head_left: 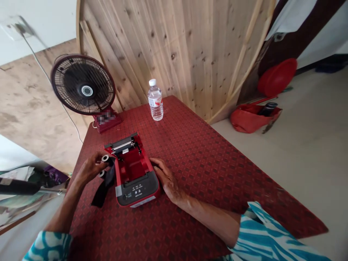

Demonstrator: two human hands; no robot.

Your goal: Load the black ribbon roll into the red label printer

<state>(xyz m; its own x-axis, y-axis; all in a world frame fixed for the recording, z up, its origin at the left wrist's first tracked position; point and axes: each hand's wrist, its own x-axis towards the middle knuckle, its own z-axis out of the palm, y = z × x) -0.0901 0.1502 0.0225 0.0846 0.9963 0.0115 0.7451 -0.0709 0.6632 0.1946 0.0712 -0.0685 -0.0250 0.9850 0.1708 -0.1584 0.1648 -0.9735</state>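
A small red and black printer sits on the table with its lid raised at the far end, showing a red inner bay. Just left of it, my left hand pinches a black ink ribbon by one of its two white-cored rolls. A strip of the ribbon hangs down onto the tabletop. My right hand lies along the printer's right side, fingers stretched out and touching the casing.
The red patterned table bears a clear water bottle and a dark red fan at its far side. A round wooden panel leans behind. On the floor at right are a red bag and a red basin.
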